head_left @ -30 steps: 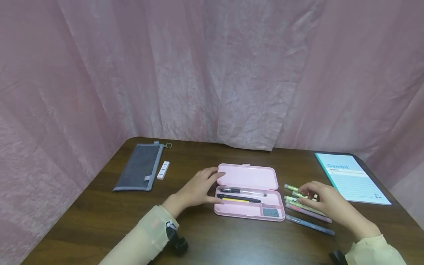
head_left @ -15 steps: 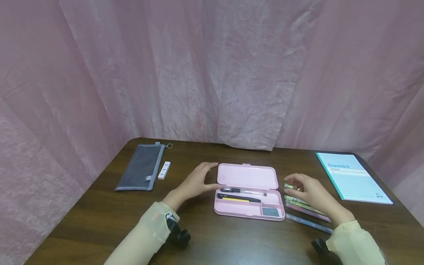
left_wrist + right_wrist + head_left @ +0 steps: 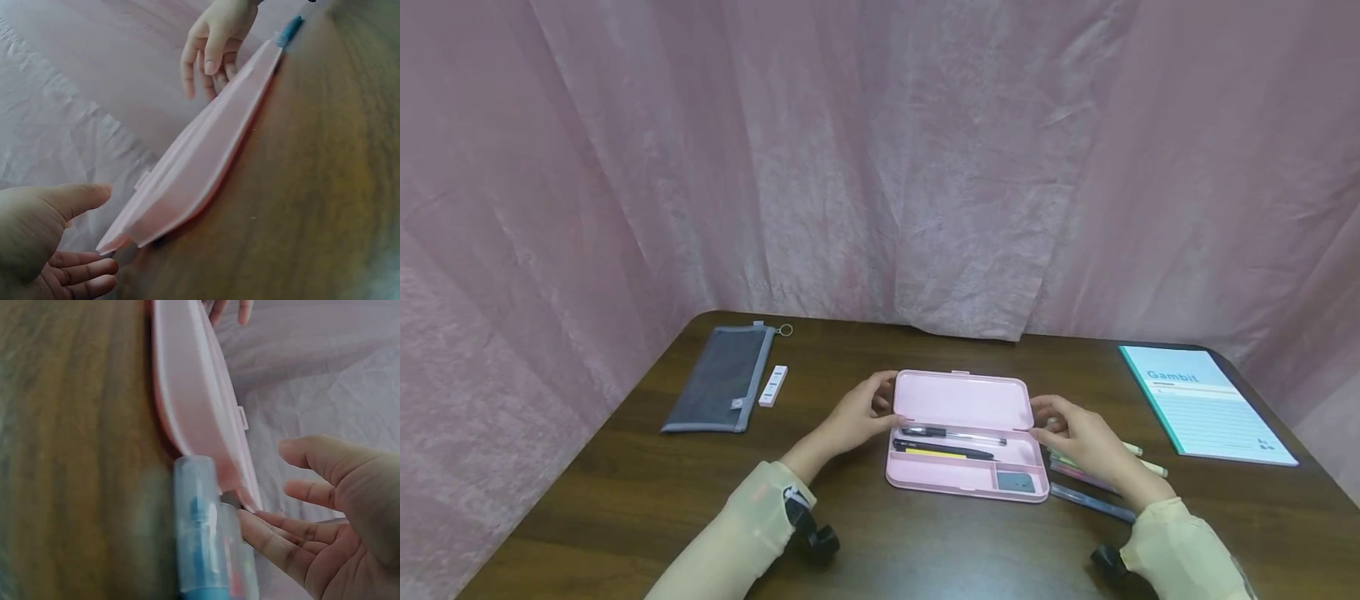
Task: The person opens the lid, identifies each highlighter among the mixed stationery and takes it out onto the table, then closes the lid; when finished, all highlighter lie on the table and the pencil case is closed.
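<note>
A pink pencil case [image 3: 940, 476] lies open, its lid [image 3: 964, 398] laid back toward the curtain. Inside are a clear-barrelled pen [image 3: 958, 436], a black pen [image 3: 951, 450] above a yellow strip, and a grey-green block [image 3: 1015, 482] in the small compartment. My left hand [image 3: 859, 418] is at the lid's left edge, fingers spread and fingertips right at the corner in the left wrist view. At the right edge is my right hand [image 3: 1078, 433]; the right wrist view shows its straight fingertips against the lid's corner, thumb apart.
A blue pen [image 3: 1090, 502] and several green and pink pens [image 3: 1078, 476] lie right of the case, partly under the right hand. A notebook [image 3: 1213, 408] sits at far right. On the left are a grey mesh pouch [image 3: 718, 379] and a white stick-like piece [image 3: 772, 386].
My right hand has moved left from above the pens to the lid's right edge. My left hand has shifted from the case's left side up to the lid edge and closer in.
</note>
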